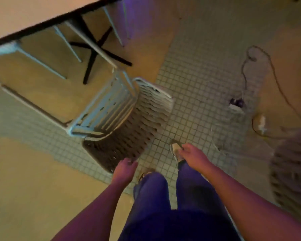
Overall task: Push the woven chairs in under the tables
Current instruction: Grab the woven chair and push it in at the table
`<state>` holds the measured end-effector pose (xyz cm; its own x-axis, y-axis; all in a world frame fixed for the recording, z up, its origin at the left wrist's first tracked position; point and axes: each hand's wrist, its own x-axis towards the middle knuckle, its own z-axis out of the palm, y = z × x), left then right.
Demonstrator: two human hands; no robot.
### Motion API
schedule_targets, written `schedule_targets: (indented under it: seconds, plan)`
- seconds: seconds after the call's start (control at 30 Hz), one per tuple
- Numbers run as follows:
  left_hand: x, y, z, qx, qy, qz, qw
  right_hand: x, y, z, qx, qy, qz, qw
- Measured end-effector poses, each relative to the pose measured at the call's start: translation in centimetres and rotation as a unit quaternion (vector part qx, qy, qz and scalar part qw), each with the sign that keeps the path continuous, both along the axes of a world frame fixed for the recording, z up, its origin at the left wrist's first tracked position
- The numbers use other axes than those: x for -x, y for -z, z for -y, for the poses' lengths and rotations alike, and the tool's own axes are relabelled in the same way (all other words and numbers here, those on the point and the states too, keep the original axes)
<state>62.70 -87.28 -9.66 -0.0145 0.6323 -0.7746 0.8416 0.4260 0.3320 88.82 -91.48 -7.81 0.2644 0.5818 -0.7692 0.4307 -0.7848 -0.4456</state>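
Nearest, the person's left hand (124, 168) has loosely curled fingers at the woven chair (122, 115) back's top edge, seemingly to push; right hand (192, 154) hangs relaxed, empty. Beyond the fingers, the seat angles toward the tabletop (24, 14), not yet underneath.

The woven chair (122, 122) is showing interlaced strips on a pale, smooth metal-looking frame. The floor (195, 80) is lying in small matt tiles, and the table (24, 13) top is looking smooth.
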Motion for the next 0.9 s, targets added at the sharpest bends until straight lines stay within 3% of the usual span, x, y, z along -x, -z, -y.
schedule_targets:
  seconds: [0.13, 0.2, 0.37, 0.5, 0.6, 0.7, 0.9]
  plan:
    - [-2.9, 0.5, 2.4, 0.017, -0.21, 0.01, 0.978, -3.5, 0.6, -3.0, 0.025, -0.065, -0.016, 0.997]
    - [-4.2, 0.9, 3.4, 0.024, -0.331, 0.041, 0.942, -4.6, 1.2, -4.2, 0.031, -0.049, -0.041, 0.997]
    - [-6.3, 4.0, 4.9, 0.058, -0.644, 0.165, 0.745, -4.2, 5.3, -6.5, 0.096, 0.164, -0.173, 0.966]
    - [-6.9, 11.6, 5.9, 0.061, -0.774, 0.226, 0.589, -3.1, 14.0, -7.7, 0.139, 0.238, -0.202, 0.94]
    - [-6.5, 20.2, 6.4, 0.054, -0.827, 0.236, 0.507, -2.8, 23.1, -8.9, 0.168, 0.243, -0.218, 0.93]
    - [-5.4, 29.6, 6.2, 0.037, -0.847, 0.239, 0.474, -2.8, 32.4, -11.4, 0.168, 0.244, -0.221, 0.929]
    - [-2.4, 47.7, 5.5, 0.013, -0.837, 0.229, 0.497, -2.7, 49.6, -16.3, 0.129, 0.263, -0.234, 0.927]
